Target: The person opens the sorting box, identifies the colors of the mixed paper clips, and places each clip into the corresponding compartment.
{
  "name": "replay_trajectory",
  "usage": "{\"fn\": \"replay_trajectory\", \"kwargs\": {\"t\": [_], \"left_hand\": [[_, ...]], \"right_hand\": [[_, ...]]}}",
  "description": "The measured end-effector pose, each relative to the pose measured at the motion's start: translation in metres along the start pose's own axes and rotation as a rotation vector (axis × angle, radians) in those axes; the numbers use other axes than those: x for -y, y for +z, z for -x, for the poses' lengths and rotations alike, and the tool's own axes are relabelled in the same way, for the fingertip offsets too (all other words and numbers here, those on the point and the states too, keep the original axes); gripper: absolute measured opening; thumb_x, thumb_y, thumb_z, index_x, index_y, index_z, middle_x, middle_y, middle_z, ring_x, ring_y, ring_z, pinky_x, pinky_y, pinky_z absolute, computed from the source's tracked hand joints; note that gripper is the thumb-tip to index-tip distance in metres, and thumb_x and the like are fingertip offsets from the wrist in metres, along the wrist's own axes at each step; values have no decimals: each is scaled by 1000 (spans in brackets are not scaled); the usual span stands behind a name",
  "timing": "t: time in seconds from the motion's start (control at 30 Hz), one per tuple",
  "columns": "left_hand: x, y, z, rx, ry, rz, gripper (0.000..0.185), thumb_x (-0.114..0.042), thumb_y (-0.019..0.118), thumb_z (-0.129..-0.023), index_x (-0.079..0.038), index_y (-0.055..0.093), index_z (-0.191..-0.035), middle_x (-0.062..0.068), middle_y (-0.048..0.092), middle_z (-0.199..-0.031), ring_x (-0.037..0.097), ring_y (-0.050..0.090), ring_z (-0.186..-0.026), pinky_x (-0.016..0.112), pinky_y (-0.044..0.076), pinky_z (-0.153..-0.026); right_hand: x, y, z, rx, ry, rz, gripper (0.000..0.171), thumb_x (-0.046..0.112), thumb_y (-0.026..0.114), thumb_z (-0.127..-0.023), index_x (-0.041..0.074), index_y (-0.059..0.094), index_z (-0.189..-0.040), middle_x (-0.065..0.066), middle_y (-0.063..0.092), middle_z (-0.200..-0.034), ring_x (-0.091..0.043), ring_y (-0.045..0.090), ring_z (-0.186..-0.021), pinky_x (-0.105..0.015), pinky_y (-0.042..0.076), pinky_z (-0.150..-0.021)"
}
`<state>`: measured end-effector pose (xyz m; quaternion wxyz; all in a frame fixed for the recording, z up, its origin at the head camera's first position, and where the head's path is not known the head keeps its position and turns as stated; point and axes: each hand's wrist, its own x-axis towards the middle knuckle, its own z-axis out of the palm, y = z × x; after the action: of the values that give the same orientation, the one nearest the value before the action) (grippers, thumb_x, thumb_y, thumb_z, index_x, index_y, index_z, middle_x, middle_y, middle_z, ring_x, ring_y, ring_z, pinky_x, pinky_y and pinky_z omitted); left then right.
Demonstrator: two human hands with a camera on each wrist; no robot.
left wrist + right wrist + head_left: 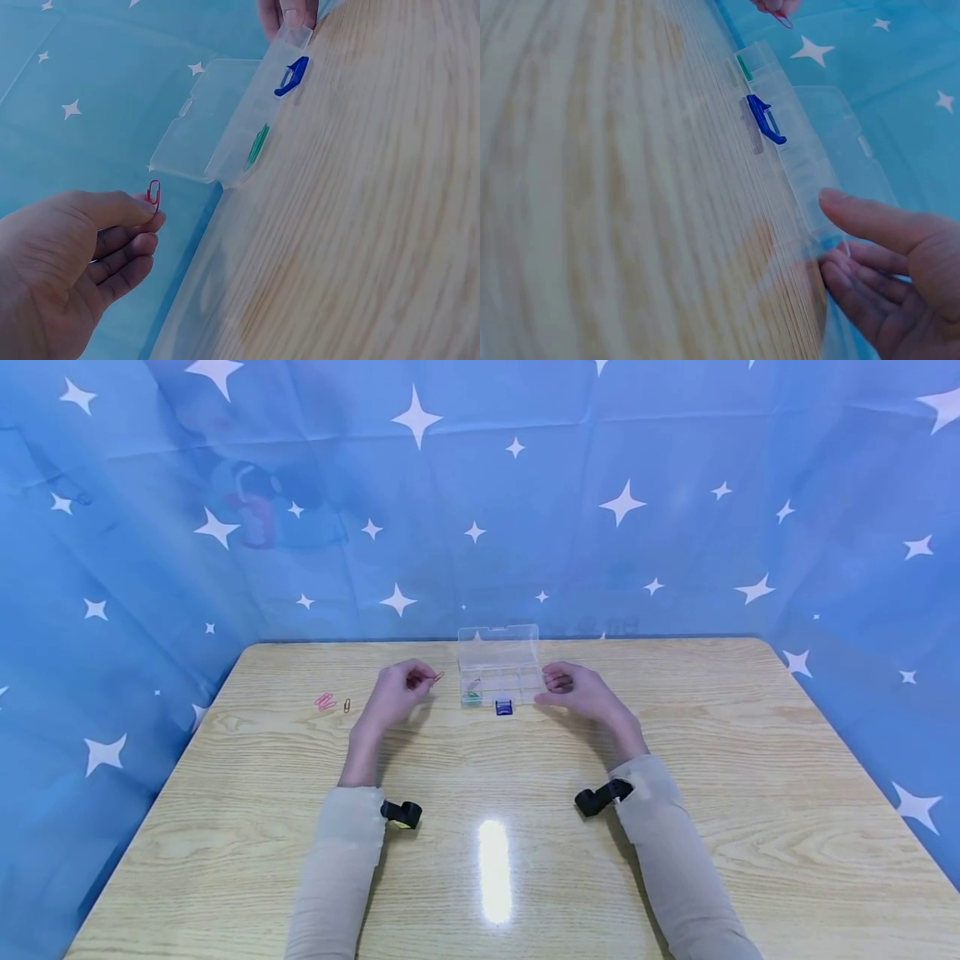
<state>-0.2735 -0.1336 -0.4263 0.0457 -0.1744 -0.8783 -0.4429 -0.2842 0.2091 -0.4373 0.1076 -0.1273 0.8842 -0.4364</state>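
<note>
Left hand (396,692) pinches a red paper clip (154,192) between thumb and fingertips, raised just left of the clear plastic box (501,675), which sits lid-open near the table's (750,827) far edge. Right hand (576,690), fingers loosely extended, steadies the box's right end. Pink clips (324,701) lie toward the far-left corner; wide bare wood along the near edge

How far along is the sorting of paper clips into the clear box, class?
Done: the clear box stands open, with something green in a front compartment, probably a clip. In hand: the left hand pinches a paper clip beside the box, while the right hand steadies the box's end. Left: pink clips and a darker clip lie on the table.
</note>
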Motion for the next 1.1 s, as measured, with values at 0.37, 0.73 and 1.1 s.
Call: {"fn": "replay_trajectory", "kwargs": {"t": [0.37, 0.73, 1.1], "left_hand": [[-3, 17, -9, -30, 2, 55, 11, -1, 64, -97, 1, 71, -104, 14, 69, -96, 24, 62, -85, 33, 52, -75], [-6, 33, -18, -60, 8, 56, 12, 0, 64, -96, 2, 72, -105, 15, 70, -98, 25, 64, -87, 35, 55, -79], [-7, 45, -24, -49, 41, 36, 10, 2, 65, -95, 2, 73, -102, 15, 70, -96, 25, 64, -85, 35, 54, -77]], "right_hand": [[1, 0, 1, 0, 3, 3, 61, 24, 76, -93, 0, 50, -143, -17, 59, -126, -31, 57, -117, -45, 45, -103], [-1, 0, 0, 0, -2, 2, 62, 25, 76, -93, 0, 50, -143, -16, 60, -125, -30, 57, -116, -44, 46, -102], [0, -1, 1, -3, 1, 0, 62, 25, 76, -93, 0, 50, -142, -16, 60, -125, -30, 57, -116, -44, 46, -102]]}}
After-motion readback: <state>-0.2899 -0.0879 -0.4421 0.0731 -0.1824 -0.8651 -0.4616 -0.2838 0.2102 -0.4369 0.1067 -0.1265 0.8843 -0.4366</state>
